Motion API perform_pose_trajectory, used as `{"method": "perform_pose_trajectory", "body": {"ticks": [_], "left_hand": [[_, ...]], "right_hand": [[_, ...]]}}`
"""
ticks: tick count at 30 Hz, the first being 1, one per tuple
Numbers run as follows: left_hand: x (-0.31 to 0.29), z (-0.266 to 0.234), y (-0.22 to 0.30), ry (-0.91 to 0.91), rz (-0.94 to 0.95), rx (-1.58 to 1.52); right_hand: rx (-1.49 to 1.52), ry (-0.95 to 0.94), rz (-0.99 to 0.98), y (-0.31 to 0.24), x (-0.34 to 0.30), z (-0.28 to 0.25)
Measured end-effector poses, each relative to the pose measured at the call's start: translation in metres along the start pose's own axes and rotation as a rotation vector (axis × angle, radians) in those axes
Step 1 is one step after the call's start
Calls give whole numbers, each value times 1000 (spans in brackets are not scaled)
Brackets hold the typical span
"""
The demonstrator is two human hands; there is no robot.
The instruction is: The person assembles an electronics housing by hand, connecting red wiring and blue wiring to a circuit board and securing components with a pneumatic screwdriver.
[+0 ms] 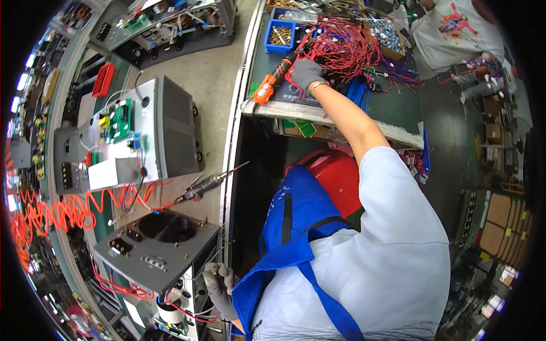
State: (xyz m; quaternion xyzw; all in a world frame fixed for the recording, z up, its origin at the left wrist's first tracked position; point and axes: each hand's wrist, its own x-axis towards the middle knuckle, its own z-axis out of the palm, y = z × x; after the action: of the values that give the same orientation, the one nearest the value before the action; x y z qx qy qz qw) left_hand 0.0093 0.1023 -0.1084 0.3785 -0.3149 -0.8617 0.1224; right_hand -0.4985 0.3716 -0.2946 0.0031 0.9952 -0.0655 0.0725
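Observation:
My right hand (307, 75), in a grey glove, reaches over the far bench into the edge of a tangled heap of red wires (345, 50). Its fingers are curled, with red wires at their tips. Just left of it lies an orange and black power screwdriver (273, 83). Low in the picture, my gloved left hand (220, 287) is closed, and a tiny brass-coloured speck shows at its fingers; what it holds is too small to name. Beside that hand stands a dark grey panel (153, 248) with a round opening, sockets and brass posts, its wiring hanging below.
A screwdriver with a long bit (200, 187) sits above the panel, by a coiled orange hose (62, 211). Behind it stands a grey metal case (176, 128) with a green circuit board. A blue bin (280, 36) holds brass parts. A red stool (335, 179) is under the bench; another person (455, 34) is beyond.

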Motion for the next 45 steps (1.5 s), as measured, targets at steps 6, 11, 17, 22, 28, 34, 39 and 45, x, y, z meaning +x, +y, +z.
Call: {"method": "perform_pose_trajectory", "body": {"ticks": [6,11,17,22,28,34,39,45], "left_hand": [[16,14,2,2,-138,-86],[27,27,9,37,-99,-36],[39,13,3,41,-130,6],[45,26,3,-71,-236,89],[52,31,0,-92,-290,117],[50,36,-2,-20,-321,69],[52,23,1,-1,-333,8],[54,9,3,-263,-300,-74]], "right_hand": [[387,297,-37,24,-1,-48],[894,529,-305,87,-23,-152],[-46,898,-106,168,-94,-151],[-39,61,359,228,-107,-12],[-23,-113,520,220,-103,25],[96,-114,621,231,-131,-22],[383,-42,569,308,-141,-52],[756,-233,411,239,-177,-161]]}}
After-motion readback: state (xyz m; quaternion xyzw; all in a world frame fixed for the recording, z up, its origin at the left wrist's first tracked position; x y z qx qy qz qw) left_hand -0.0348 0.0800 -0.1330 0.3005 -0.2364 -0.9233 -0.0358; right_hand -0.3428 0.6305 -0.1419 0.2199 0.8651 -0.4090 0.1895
